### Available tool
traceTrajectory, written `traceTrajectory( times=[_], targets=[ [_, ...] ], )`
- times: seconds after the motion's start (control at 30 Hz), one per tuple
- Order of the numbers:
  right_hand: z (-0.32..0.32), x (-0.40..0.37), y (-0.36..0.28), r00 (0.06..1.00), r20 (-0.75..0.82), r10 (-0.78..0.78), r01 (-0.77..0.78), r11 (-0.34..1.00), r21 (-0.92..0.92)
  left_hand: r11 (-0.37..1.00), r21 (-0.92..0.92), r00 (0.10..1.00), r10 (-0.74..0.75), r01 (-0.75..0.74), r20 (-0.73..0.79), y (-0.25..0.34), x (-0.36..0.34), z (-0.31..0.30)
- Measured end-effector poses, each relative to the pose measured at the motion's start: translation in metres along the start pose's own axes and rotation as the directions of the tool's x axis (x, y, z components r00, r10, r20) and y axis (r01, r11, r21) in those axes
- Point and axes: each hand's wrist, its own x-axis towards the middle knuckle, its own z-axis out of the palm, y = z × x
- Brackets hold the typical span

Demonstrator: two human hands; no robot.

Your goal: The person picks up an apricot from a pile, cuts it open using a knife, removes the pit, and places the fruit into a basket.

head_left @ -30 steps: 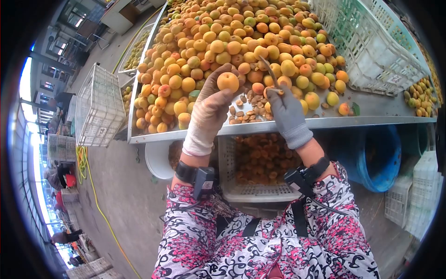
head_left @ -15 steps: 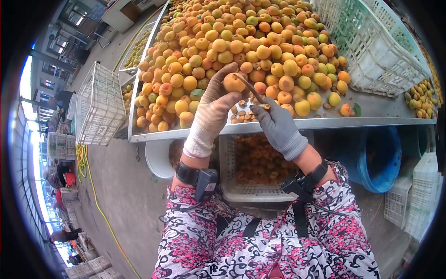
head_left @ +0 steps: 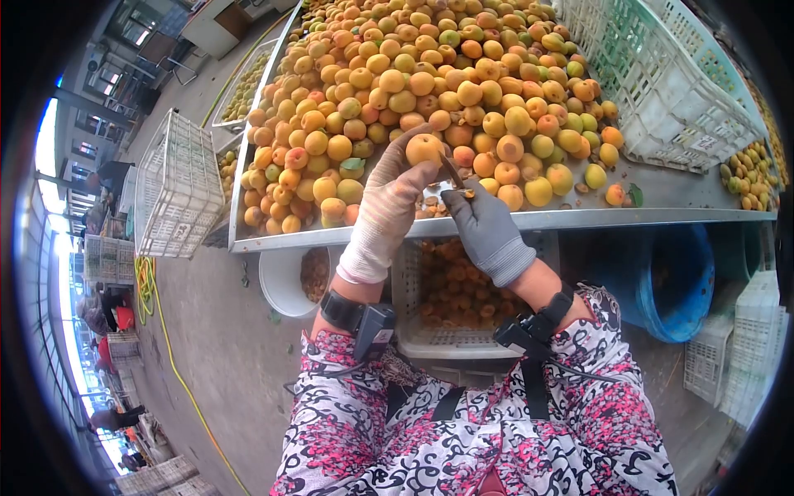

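My left hand (head_left: 382, 202), in a pale stained glove, is closed round an orange apricot (head_left: 424, 150) above the front of the sorting table. In my right hand (head_left: 490, 231), gloved in grey, is a small knife (head_left: 453, 172) with a narrow dark blade. The blade stands right at the apricot's right side, its tip hidden by the fruit and fingers. Behind both hands spreads a large heap of apricots (head_left: 372, 83), orange to green. Scraps of cut fruit lie on the tabletop below the hands.
Under the table's metal edge (head_left: 595, 219) sits a crate (head_left: 451, 341) of apricot pieces, beside a white bucket (head_left: 277, 285). A blue barrel (head_left: 678, 289) is at right. White crates stand left (head_left: 178, 190) and on the table (head_left: 678, 99). A yellow hose (head_left: 178, 364) crosses the floor.
Both hands have shifted slightly, bringing the apricot a little down and to the right. The knife blade has moved from across the fruit's upper face to its right side.
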Motion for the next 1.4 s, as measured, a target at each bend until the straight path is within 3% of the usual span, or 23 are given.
traceTrajectory(
  times=[0.07,0.13,0.3,0.37,0.47,0.53,0.6,0.63,0.7,0.77,0.83,0.9,0.93,1.0,1.07,1.17,1.23,1.27,1.33,1.4],
  targets=[
    [0.006,0.001,0.0,1.0,-0.012,0.021,-0.021,1.0,-0.01,0.995,-0.088,0.999,0.041,-0.04,0.008,-0.006,0.001,0.003],
    [0.01,0.004,0.001,0.999,-0.046,-0.007,0.005,0.999,-0.044,0.959,-0.284,0.997,-0.033,0.013,-0.065,-0.01,0.001,0.007],
    [0.007,0.006,-0.003,0.999,-0.048,0.005,-0.007,0.999,-0.033,0.939,-0.328,0.983,-0.149,0.106,-0.11,-0.016,0.006,0.006],
    [0.0,0.006,-0.003,0.999,-0.036,0.034,-0.035,0.999,-0.021,0.998,0.06,0.992,0.014,-0.007,-0.127,-0.009,0.01,0.003],
    [-0.01,0.008,-0.004,0.999,0.035,0.04,-0.04,0.999,-0.025,0.984,0.174,1.0,-0.021,0.024,-0.018,0.016,0.002,0.006],
    [-0.014,0.008,-0.009,0.994,0.102,0.023,-0.023,1.0,-0.001,0.985,0.17,0.997,-0.003,0.015,-0.074,0.018,-0.001,0.01],
    [-0.004,0.003,-0.008,0.999,0.05,0.016,-0.019,0.998,0.062,0.996,0.085,1.0,0.005,-0.004,-0.005,0.017,-0.001,0.007],
    [0.002,0.002,-0.005,1.0,-0.002,0.013,-0.012,0.992,0.124,0.999,-0.032,0.999,-0.018,0.017,-0.029,0.009,0.0,0.008],
    [0.012,0.004,0.008,0.998,-0.057,-0.038,0.042,0.996,0.073,0.955,-0.286,0.987,-0.11,0.073,-0.118,-0.014,0.002,0.016],
    [0.012,0.004,0.006,0.99,-0.114,-0.087,0.09,0.996,0.023,0.953,-0.296,0.987,-0.106,0.066,-0.123,-0.015,0.002,0.017],
    [0.003,0.005,0.001,0.998,-0.06,-0.014,0.017,0.999,0.043,0.951,-0.302,0.987,-0.104,0.063,-0.123,-0.014,0.005,0.015],
    [-0.004,0.007,0.002,1.0,-0.022,-0.018,0.019,0.999,0.042,1.0,0.023,0.99,0.011,-0.008,-0.144,-0.008,0.007,0.005],
    [-0.007,0.008,0.003,1.0,0.018,-0.022,0.021,0.999,0.04,1.0,0.02,0.99,0.012,-0.01,-0.143,0.001,0.005,0.005],
    [-0.013,0.011,-0.001,0.999,0.037,-0.004,0.005,1.0,-0.018,0.965,0.259,0.998,-0.035,0.046,-0.049,0.025,0.0,0.013],
    [-0.016,0.01,-0.005,0.998,0.056,0.013,-0.009,0.997,-0.075,0.959,0.28,0.998,-0.039,0.048,-0.04,0.026,-0.002,0.013],
    [-0.01,0.007,-0.007,0.995,0.088,0.045,-0.049,0.998,0.04,0.935,0.351,0.999,-0.039,0.047,-0.029,0.013,0.001,0.009],
    [0.004,0.005,0.001,0.996,-0.068,-0.06,0.066,0.994,0.083,0.999,-0.04,0.994,-0.018,0.014,-0.104,-0.006,0.004,0.015],
    [0.006,0.004,0.004,0.996,-0.069,-0.059,0.065,0.994,0.085,0.999,-0.039,0.994,-0.019,0.015,-0.104,-0.011,0.004,0.018],
    [0.009,0.004,0.005,0.994,-0.084,-0.064,0.065,0.998,0.006,0.955,-0.27,0.969,-0.173,0.121,-0.178,-0.016,0.002,0.024],
    [0.003,0.003,-0.002,0.995,-0.08,-0.064,0.066,0.998,0.023,0.97,-0.216,0.978,-0.146,0.113,-0.146,-0.012,0.004,0.018]
  ],
)
